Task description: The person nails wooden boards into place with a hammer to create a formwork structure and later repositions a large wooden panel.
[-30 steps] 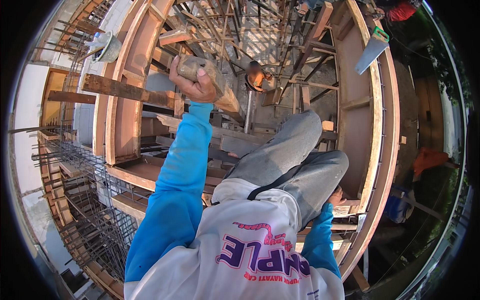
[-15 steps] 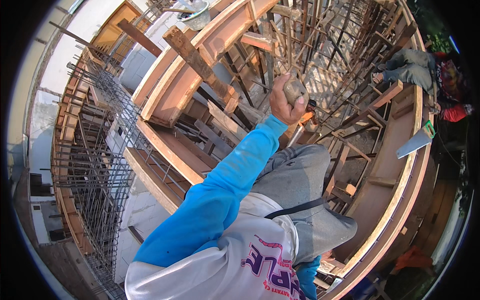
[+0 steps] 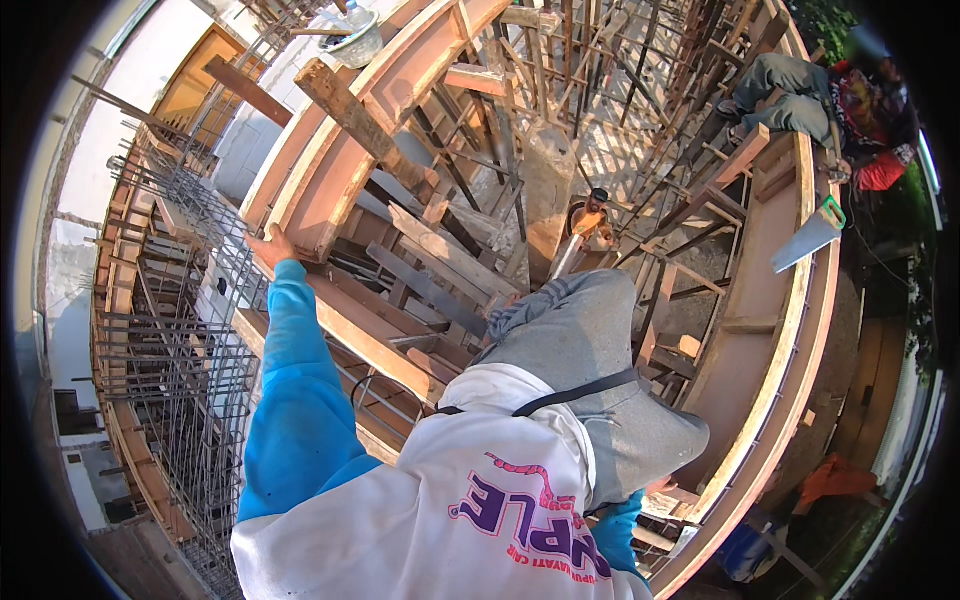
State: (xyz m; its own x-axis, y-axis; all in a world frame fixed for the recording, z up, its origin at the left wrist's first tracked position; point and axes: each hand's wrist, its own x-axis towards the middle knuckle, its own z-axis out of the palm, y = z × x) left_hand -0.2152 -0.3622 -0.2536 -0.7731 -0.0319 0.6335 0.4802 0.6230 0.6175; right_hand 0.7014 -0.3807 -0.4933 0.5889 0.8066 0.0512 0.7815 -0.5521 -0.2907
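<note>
"Where's the left hand (image 3: 270, 247)?"
"On my feed, between nine and ten o'clock, thumb and fingers apart, on the near end of the form (image 3: 333, 188). I see that form running from ten toward twelve."
"Right hand (image 3: 658, 486)?"
"Between four and five, mostly hidden; I can't tell its grip."
"The post (image 3: 551, 172)?"
"One o'clock, apart from both hands."
"Saw (image 3: 808, 238)?"
"Between two and three."
</note>
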